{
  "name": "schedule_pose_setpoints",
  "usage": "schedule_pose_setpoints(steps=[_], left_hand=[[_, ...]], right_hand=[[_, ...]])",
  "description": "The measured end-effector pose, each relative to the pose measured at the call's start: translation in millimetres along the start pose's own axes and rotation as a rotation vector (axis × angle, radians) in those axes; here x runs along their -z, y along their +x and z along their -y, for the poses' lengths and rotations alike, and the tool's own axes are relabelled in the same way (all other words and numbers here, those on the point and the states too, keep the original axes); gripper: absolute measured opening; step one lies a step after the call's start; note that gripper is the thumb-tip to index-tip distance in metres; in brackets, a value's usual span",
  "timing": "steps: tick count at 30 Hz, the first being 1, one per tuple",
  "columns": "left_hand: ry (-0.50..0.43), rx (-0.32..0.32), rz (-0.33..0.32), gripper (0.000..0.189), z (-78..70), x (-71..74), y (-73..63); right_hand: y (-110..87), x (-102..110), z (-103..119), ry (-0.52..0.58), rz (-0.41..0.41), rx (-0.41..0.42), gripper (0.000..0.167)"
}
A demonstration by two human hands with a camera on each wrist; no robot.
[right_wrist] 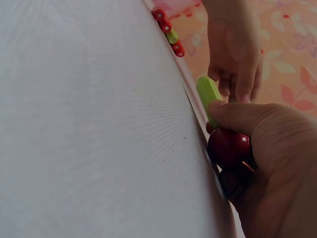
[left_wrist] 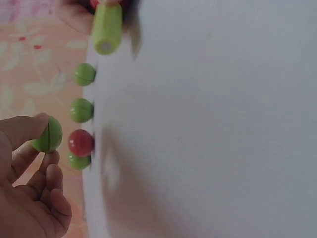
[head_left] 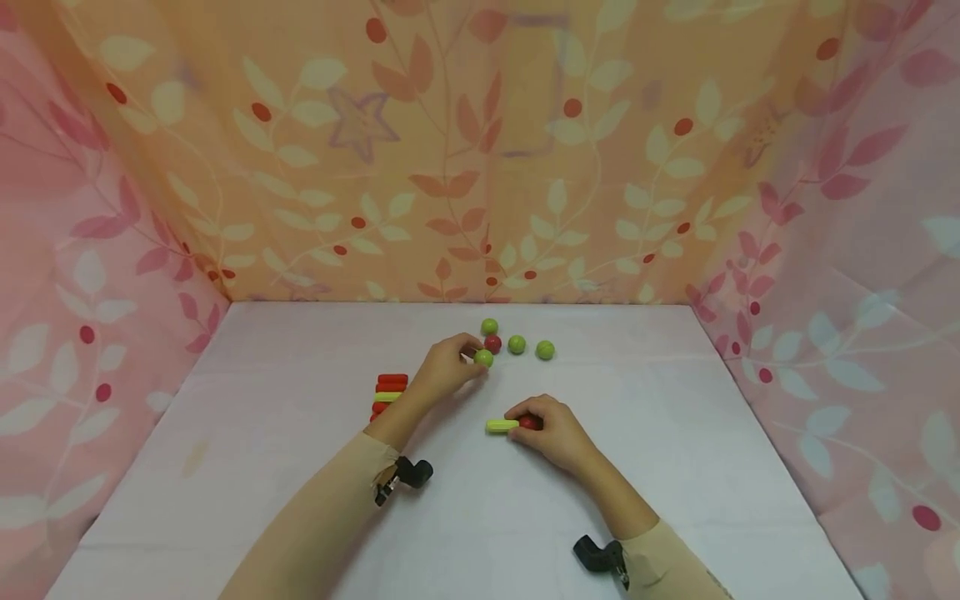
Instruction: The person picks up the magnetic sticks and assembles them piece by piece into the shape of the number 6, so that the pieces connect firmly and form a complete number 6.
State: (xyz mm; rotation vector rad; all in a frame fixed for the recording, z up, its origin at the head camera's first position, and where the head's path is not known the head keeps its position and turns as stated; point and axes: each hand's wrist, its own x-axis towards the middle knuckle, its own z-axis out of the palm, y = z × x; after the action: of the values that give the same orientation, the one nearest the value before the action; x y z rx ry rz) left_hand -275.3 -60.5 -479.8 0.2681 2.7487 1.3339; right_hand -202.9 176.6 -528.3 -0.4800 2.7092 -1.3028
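Observation:
My left hand [head_left: 448, 365] pinches a green ball [left_wrist: 48, 135] with a dark seam between thumb and fingertips. Just beyond it on the table are a red ball [left_wrist: 80, 143] and three green balls [head_left: 517, 344], one of them partly behind the red one in the left wrist view. My right hand [head_left: 557, 429] grips a yellow-green stick [right_wrist: 208, 96] near its end, thumb along it. A glossy red ball [right_wrist: 229, 147] sits at that end of the stick, inside the curled fingers, which partly hide it. The stick's free end points left, towards the left arm.
Several short sticks [head_left: 392, 380], red with one yellow-green, lie stacked in a row on the left, partly hidden by the left forearm. A white cloth covers the table [head_left: 645, 400]. Patterned curtains [head_left: 480, 167] stand at the back and both sides.

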Motion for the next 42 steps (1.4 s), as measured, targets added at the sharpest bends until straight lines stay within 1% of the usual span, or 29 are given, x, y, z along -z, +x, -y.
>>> schedule_pose_setpoints(steps=[4,7,9,12,14,19,24,26,33,36,39,42], left_hand=[[-0.024,0.017,-0.025,0.033,-2.2,9.9,-21.7],[-0.044,0.037,-0.039,0.033,-2.9,14.4,-41.2],[-0.061,0.067,-0.047,0.034,-3.4,16.1,-55.3],[-0.081,0.104,-0.064,0.034,-3.3,16.3,-75.4],[-0.095,0.127,-0.07,0.034,-3.6,14.5,-86.0],[-0.143,0.163,-0.066,0.033,-2.4,8.0,-105.3],[-0.18,0.141,-0.052,0.033,6.6,-1.4,-114.7],[-0.19,0.123,-0.053,0.033,11.7,-5.0,-116.2],[-0.199,0.108,-0.068,0.032,25.8,-12.9,-119.8],[-0.215,0.098,-0.07,0.033,29.8,-16.6,-119.1],[-0.24,0.096,-0.075,0.033,30.8,-21.4,-116.4],[-0.234,0.097,-0.082,0.032,30.2,-25.9,-114.1]], right_hand=[[-1.1,-0.1,0.2,0.001,-0.001,-0.005,0.024],[-1.5,0.1,0.6,-0.003,0.002,-0.004,0.024],[-1.3,0.3,0.4,-0.007,0.003,-0.005,0.024],[-0.7,0.4,0.2,-0.002,0.003,-0.006,0.024],[-0.6,1.4,-0.4,0.002,0.002,-0.005,0.024],[-1.1,2.7,-1.3,0.008,-0.001,-0.007,0.024],[-1.3,2.0,-1.3,0.02,-0.001,-0.007,0.024],[-1.2,1.1,-1.0,0.026,0.002,-0.003,0.024],[-1.1,-1.7,-0.1,0.04,0.017,0.0,0.024],[-1.6,-1.5,0.2,0.034,0.016,-0.004,0.024],[-1.9,-0.3,-0.6,0.031,0.006,-0.007,0.025],[-1.3,0.3,-2.6,0.036,-0.002,-0.006,0.025]])
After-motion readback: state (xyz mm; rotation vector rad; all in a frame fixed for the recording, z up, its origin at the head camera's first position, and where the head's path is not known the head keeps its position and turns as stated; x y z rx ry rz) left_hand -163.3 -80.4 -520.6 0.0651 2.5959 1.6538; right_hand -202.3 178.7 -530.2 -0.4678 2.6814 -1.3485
